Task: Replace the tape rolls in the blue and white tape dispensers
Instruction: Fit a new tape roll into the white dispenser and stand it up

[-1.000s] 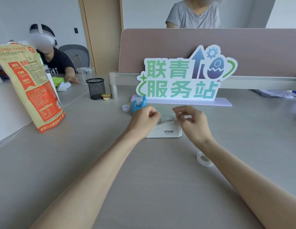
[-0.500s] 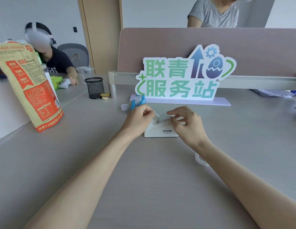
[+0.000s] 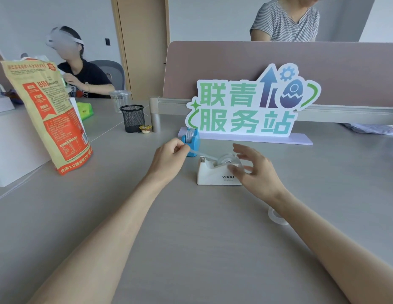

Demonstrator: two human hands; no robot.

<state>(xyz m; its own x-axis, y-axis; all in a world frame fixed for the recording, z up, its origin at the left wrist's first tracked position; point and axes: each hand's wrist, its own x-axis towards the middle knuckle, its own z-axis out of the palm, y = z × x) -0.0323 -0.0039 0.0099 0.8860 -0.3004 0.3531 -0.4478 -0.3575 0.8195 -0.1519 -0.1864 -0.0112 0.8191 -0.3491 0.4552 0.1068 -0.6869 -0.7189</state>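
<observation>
Left hand (image 3: pixel 169 159) pulls tape (image 3: pixel 198 152) from white dispenser (image 3: pixel 217 174).

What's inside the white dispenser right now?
A clear tape roll sits in the white dispenser, its strip pulled left by the left hand. The right hand covers the roll's right side.

"VIVID" on the white tape dispenser (image 3: pixel 215 174); "联青服务站" on the standing sign (image 3: pixel 246 110); bag (image 3: pixel 48 115) print illegible.
</observation>
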